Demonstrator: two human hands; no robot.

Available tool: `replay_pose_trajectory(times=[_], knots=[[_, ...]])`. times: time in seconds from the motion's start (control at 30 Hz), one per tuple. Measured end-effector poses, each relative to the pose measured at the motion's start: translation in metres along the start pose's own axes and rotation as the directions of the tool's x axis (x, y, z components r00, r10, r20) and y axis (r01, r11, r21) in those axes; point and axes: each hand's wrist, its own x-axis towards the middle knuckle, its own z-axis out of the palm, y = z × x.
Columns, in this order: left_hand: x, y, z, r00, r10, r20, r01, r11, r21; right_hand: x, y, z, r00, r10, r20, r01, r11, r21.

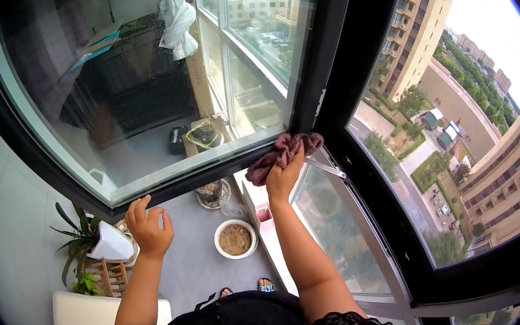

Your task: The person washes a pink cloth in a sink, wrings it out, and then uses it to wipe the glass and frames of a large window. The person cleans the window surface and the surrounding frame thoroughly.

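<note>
A dark-framed glass window sash [189,180] stands swung inward in front of me. My right hand [284,177] is closed on a crumpled maroon cloth [284,154], pressed against the sash's lower frame at the corner beside the window opening. A metal stay arm [327,167] runs just right of the cloth. At the sash's lower left corner is my left hand [149,228], fingertips at the frame's bottom edge and thumb held apart. No object shows in it.
Below on the grey floor stand a white pot of soil [236,238], a smaller plant pot [213,194] and a leafy plant in a white planter [112,243]. A cream seat [84,314] is at lower left. Outside the fixed dark frame [387,236], the ground lies far below.
</note>
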Motion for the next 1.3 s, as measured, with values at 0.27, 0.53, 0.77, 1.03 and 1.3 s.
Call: replay_pose_trajectory(times=[0.27,0.53,0.77,1.03,1.3], knots=[[0.003,0.002,0.001,1.0,-0.02,0.013,0.02,1.0,0.002,0.063,-0.01,-0.022,0.978,0.207,-0.013,-0.203,0.966,0.163],[-0.005,0.001,0.0,0.999,-0.019,0.029,0.018,0.999,0.028,0.073,-0.034,-0.043,0.966,0.239,0.1,-0.23,0.969,-0.095],[0.004,0.011,0.003,0.999,-0.016,0.041,0.014,0.999,0.04,0.085,-0.012,-0.046,0.972,0.234,0.024,-0.236,0.965,0.118],[0.006,0.012,-0.002,0.999,-0.05,0.019,0.05,0.999,-0.018,0.087,-0.079,0.003,0.908,-0.415,0.059,0.388,0.887,0.251],[-0.023,-0.022,-0.036,0.974,-0.196,-0.113,0.181,0.975,-0.132,-0.094,-0.083,0.023,0.612,-0.618,0.493,0.609,0.766,0.205]])
